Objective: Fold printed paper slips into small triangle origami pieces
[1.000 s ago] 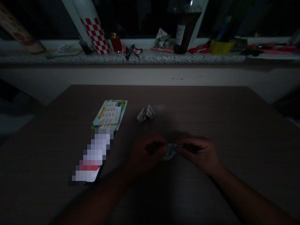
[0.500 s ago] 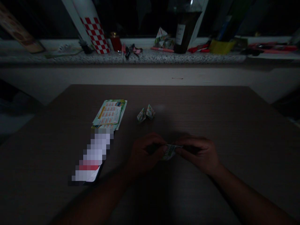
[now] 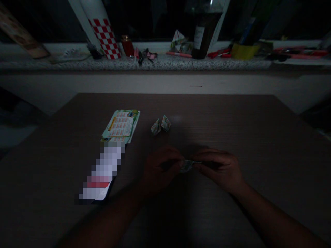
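Note:
Between my two hands is a small piece of folded printed paper (image 3: 187,166), held just above the table. My left hand (image 3: 163,168) pinches its left side between thumb and fingers. On the right side, my right hand (image 3: 219,168) grips the paper the same way, thumb below and fingers above. Dim light hides the paper's lower folds. Beyond my hands, two small folded paper pieces (image 3: 166,123) stand side by side on the table. A stack of printed calendar cards (image 3: 120,124) lies to their left.
A phone with a blurred-out screen (image 3: 103,172) lies left of my left forearm on the brown table (image 3: 222,113). Along the granite windowsill (image 3: 160,64) stand a red-and-white checked container (image 3: 106,39), a dark labelled bottle (image 3: 203,39), a yellow item (image 3: 244,51) and small clutter.
The paper between my fingers has tilted, so less of its printed face shows. Both hands stay in nearly the same place.

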`<state>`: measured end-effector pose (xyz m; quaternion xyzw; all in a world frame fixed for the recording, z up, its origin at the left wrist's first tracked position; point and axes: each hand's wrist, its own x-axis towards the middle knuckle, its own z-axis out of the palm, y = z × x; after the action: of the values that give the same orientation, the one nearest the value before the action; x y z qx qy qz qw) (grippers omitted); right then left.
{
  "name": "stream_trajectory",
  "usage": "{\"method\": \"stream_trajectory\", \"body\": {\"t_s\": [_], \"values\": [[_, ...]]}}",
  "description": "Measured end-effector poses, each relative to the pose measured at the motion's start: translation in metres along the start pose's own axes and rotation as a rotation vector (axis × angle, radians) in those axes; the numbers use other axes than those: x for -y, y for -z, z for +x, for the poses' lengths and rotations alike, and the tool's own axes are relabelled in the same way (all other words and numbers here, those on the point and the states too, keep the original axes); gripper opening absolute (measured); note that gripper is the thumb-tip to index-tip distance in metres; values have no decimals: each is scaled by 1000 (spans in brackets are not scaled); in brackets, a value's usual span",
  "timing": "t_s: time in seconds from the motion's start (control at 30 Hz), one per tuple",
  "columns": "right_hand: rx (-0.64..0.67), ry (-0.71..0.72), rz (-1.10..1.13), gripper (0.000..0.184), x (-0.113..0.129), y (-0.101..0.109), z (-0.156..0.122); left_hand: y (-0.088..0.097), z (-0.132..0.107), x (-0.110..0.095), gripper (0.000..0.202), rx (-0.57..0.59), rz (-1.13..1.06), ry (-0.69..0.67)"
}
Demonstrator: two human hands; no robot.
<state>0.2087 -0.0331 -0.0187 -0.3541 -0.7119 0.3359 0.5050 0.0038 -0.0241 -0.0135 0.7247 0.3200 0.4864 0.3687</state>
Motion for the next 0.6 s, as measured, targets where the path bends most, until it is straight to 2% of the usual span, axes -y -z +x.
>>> {"method": "stream_trajectory", "body": {"t_s": [0.4, 0.6], "values": [[-42, 52, 48, 14, -2, -2, 1, 0, 1, 3, 9, 7, 73, -98], [-21, 86, -9, 20, 3, 0, 4, 1, -1, 3, 11, -6, 40, -61]]}}
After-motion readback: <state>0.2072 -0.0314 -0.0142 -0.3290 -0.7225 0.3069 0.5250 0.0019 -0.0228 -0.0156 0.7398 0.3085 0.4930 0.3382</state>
